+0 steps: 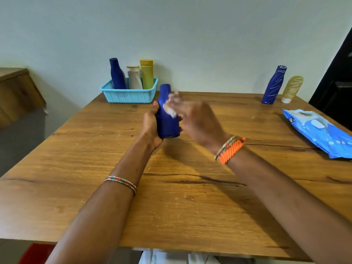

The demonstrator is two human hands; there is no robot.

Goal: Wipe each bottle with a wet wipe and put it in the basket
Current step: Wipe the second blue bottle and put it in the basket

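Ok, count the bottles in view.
6. Three stand in the basket: blue, white, yellow. The left hand holds one. Two stand at the table's far right: blue, yellow. Others may hide behind them.

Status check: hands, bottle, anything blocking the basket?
Left hand grips blue bottle upright. Right hand rubs wet wipe on it, blurred. Basket holds three bottles; path clear.

Open tabletop [171, 197] up to basket [129, 96], three bottles inside.
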